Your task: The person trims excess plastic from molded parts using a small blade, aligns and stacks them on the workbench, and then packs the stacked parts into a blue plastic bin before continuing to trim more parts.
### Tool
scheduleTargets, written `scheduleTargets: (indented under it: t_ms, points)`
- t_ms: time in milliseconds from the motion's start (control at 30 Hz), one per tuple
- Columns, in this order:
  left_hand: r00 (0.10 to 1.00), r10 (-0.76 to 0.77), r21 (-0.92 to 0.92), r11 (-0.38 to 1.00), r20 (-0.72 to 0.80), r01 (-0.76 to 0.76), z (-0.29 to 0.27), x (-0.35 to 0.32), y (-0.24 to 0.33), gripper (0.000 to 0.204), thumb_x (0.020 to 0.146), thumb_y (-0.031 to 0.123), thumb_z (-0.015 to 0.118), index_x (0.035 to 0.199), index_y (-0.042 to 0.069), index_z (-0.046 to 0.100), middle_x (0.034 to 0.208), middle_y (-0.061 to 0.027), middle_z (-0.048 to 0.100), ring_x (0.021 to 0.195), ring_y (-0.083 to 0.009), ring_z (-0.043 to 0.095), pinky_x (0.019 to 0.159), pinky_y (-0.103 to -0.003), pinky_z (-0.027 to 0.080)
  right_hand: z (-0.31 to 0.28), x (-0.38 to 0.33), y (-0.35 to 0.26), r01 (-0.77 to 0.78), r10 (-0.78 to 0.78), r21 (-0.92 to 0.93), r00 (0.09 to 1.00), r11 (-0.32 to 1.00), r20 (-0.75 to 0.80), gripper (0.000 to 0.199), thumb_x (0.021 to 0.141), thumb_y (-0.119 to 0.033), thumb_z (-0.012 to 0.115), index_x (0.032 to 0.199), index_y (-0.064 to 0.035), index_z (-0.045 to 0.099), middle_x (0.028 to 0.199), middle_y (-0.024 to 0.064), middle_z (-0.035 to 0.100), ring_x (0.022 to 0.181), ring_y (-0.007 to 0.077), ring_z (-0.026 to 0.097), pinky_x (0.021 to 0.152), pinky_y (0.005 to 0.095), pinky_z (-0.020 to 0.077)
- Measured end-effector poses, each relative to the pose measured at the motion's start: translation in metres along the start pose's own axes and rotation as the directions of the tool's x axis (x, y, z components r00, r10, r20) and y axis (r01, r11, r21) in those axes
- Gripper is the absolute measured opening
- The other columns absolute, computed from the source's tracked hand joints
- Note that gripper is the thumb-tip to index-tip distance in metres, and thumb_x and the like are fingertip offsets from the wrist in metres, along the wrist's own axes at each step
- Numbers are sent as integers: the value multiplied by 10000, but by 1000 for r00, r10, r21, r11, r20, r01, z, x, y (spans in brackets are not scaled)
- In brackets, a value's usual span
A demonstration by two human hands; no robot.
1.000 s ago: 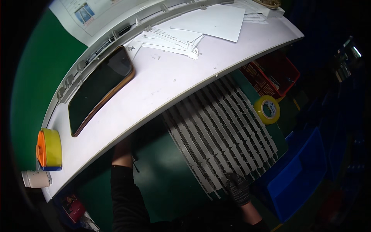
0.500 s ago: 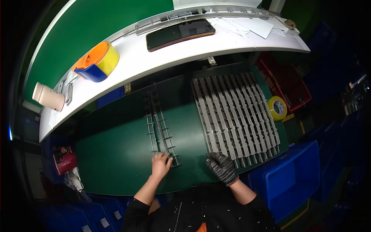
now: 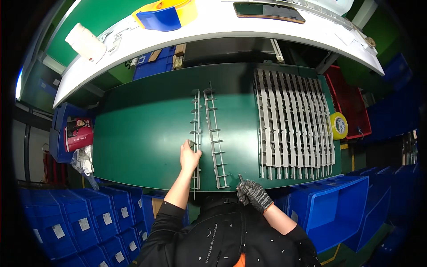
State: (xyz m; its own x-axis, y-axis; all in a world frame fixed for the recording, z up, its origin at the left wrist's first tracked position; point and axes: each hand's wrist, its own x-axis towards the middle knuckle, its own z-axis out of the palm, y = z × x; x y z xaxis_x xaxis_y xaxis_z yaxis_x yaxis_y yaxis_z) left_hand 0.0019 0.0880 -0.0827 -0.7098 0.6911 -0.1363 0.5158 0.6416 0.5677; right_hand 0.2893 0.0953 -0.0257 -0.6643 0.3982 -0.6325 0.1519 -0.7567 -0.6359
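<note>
Left hand (image 3: 190, 158) now farther up left ribbed gray strip (image 3: 198, 116), pinching it. Gap to right ribbed strip (image 3: 215, 130) on green table (image 3: 138, 120) now wider; left one seems handled alone. Right gloved hand (image 3: 254, 196) curled, now off strip rows (image 3: 296, 129); can't tell if holding anything.

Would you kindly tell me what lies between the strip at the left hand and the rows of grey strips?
In the head view, another slender grey strip lies between them on the green tabletop.

Slim grey ribbed strip (image 3: 196, 118), second ribbed strip (image 3: 216, 141) just right of it, slightly slanted, lying apart
</note>
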Motion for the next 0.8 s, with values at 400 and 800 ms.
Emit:
scheduleTargets:
  t_ms: [400, 800]
  points:
    - [466, 585, -585, 17, 663, 811, -70, -76, -26, 295, 823, 91, 459, 1076, -59, 464, 757, -163, 517, 449, -140, 422, 359, -223, 339, 33, 21, -87, 380, -361, 211, 925, 901, -123, 272, 807, -153, 615, 1045, -29, 570, 684, 44, 564, 439, 72, 462, 362, 165, 315]
    - [59, 619, -223, 192, 784, 956, -56, -113, 5, 282, 892, 220, 473, 1033, -20, 516, 750, -51, 403, 509, -86, 357, 322, -158, 238, 56, 20, -105, 416, -411, 245, 909, 876, -76, 173, 810, -142, 585, 922, -13, 558, 585, 2, 503, 398, 63, 408, 349, 182, 290]
